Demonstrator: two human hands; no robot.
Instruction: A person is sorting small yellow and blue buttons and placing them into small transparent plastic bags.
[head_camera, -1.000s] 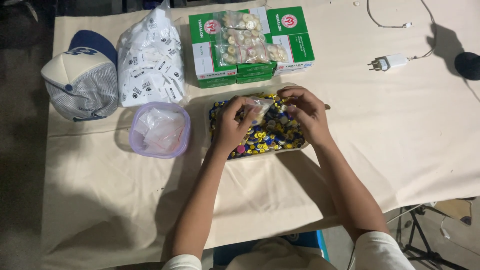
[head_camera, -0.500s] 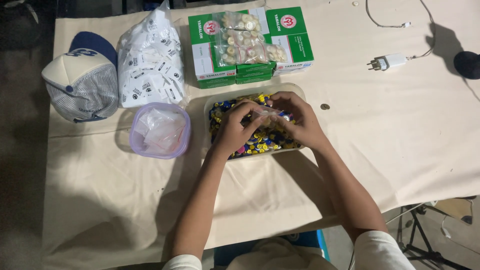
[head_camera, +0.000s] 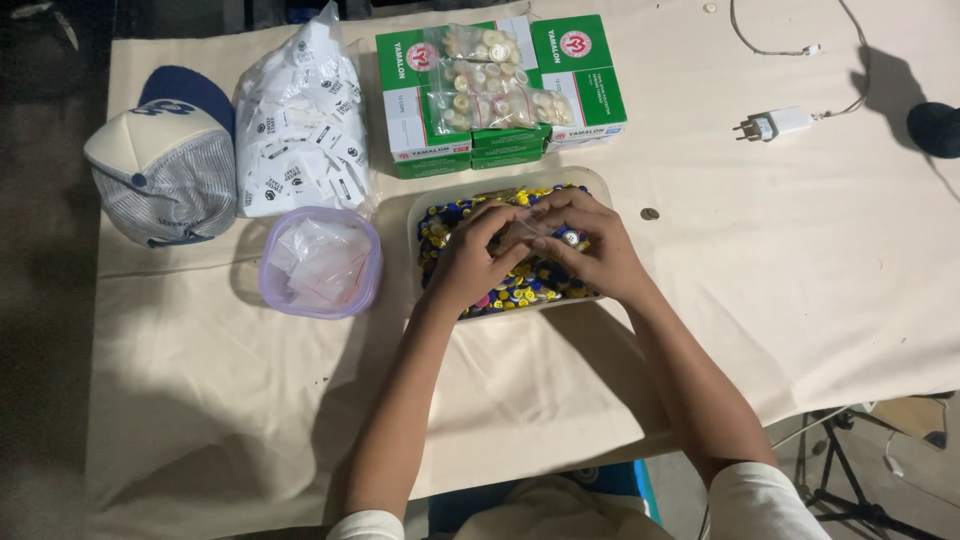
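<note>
Head view, only view. Landmark: shallow tray (head_camera: 596, 186) of small blue and yellow caps, on the cloth-covered desk (head_camera: 780, 290).

Left hand (head_camera: 472, 256) and right hand (head_camera: 590, 250) both over the tray, fingertips meeting at its middle. Pinched between them: a small clear plastic bag (head_camera: 528, 228), held low, just above the caps. Left hand narrow, thumb and fingers closed on the bag's left edge. Right hand narrow too, closed on the bag's right side, a single cap (head_camera: 571, 238) showing at its fingertips. Cannot tell whether that cap sits inside the bag or outside it.

Against the frame one second back: bag then lifted higher, near the tray's far rim, hands further apart. Half a second back: hands already lower, drawn together. Now lowest, tightest, centred over the caps. Nothing else on the desk shifted.

Left of the tray, just beside it: round lilac bowl (head_camera: 272, 292) holding empty clear bags. Beyond the bowl, left and back of the tray: big white sack (head_camera: 300, 130) of printed sachets. Well left of the tray: white and blue mesh cap (head_camera: 165, 160). Behind the tray, touching distance from its far rim: green and white boxes (head_camera: 590, 90), bagged pale buttons (head_camera: 480, 75) lying on top. Right of the tray, near: one coin (head_camera: 649, 213). Further right and back: white plug (head_camera: 775, 124) with cable.
</note>
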